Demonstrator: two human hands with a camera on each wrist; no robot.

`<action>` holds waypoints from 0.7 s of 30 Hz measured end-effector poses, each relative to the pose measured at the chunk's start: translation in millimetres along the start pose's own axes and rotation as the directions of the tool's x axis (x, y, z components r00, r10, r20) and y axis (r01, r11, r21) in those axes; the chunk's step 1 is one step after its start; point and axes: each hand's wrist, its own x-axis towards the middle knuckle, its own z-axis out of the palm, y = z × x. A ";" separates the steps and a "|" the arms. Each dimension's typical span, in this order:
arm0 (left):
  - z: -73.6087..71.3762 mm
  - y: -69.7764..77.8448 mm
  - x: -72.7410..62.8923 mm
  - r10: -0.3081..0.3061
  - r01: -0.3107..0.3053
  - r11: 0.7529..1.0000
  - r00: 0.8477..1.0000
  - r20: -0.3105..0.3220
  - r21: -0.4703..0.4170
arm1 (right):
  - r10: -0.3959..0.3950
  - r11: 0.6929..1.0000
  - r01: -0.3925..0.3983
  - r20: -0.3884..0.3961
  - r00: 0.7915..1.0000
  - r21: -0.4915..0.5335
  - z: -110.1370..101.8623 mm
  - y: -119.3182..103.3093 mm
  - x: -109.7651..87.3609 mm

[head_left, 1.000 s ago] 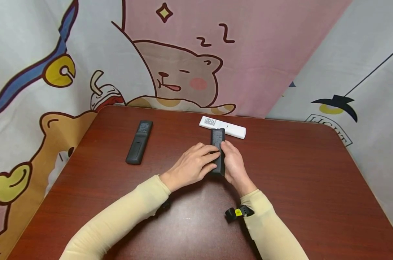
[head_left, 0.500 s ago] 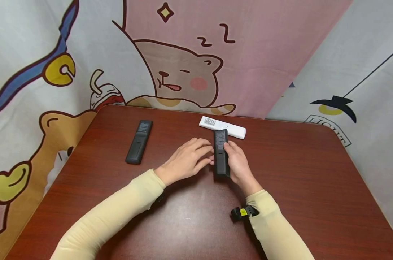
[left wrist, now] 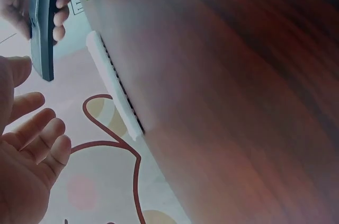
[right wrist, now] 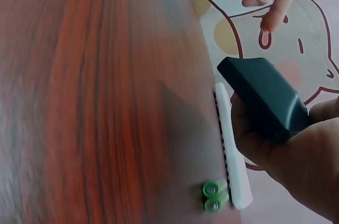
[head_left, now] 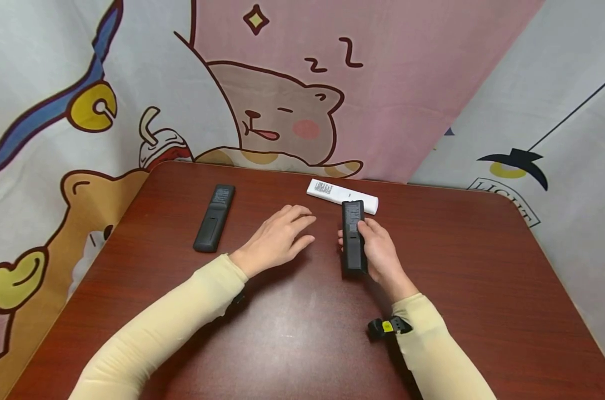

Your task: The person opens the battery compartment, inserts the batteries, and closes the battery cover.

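My right hand (head_left: pixel 384 253) grips a black remote control (head_left: pixel 353 239) above the table, thumb on its right edge and fingertips showing at its left. The back of the remote, with its label and battery cover, faces up in the head view. My left hand (head_left: pixel 277 239) hangs in the air to the left of it, fingers loosely bent and holding nothing. In the left wrist view a gap separates the left fingers (left wrist: pixel 50 134) from the remote. Two green batteries (right wrist: pixel 212 197) lie side by side on the table in the right wrist view; in the head view they are hidden.
A white remote control (head_left: pixel 341 194) lies near the table's back edge, just beyond the held one. Another black remote control (head_left: pixel 214 218) rests back-up at the left. Behind the brown table (head_left: pixel 472 266) hangs a printed cartoon cloth (head_left: pixel 382 100).
My left hand has come off the black remote and drawn back to the left. The right hand has carried the remote slightly to the right.
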 end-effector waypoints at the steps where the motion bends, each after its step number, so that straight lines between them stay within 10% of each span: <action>1: 0.0 -1.0 -0.3 -0.004 0.004 1.000 1.000 0.001 0.001 | 0.003 1.000 -0.004 -0.009 1.000 -0.015 -2.3 -0.3 -0.5; 21: -7.4 -20.7 -8.9 -0.050 0.050 0.998 0.999 -0.007 0.039 | 0.016 0.969 -0.049 -0.136 0.991 -0.241 -51.8 -4.5 -5.6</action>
